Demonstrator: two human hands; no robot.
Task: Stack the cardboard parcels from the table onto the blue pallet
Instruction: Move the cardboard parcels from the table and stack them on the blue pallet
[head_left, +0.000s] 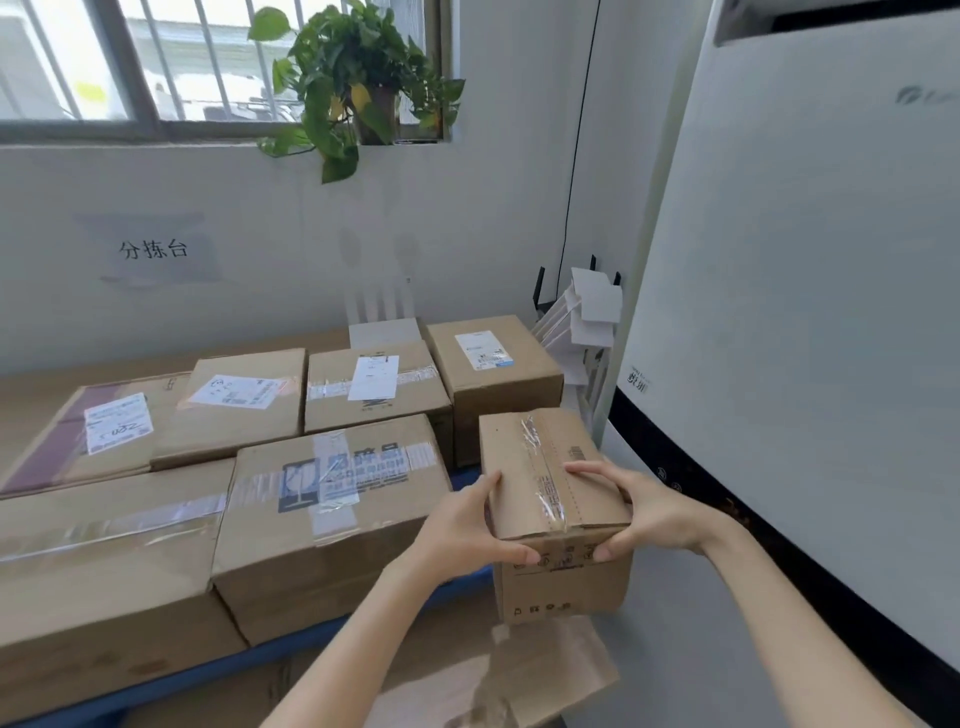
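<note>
Our left hand (467, 525) and right hand (654, 514) grip the small parcel (550, 467), lower right, just off the blue edge (291, 636), above floor (727, 649).

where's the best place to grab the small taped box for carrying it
Probably at the small box's two near top corners, coming from the near side, as the left hand and right hand do: fingers over the top, thumbs on the near face. It is narrow enough to span, and the crinkled tape runs down the middle, away from the corners.
</note>
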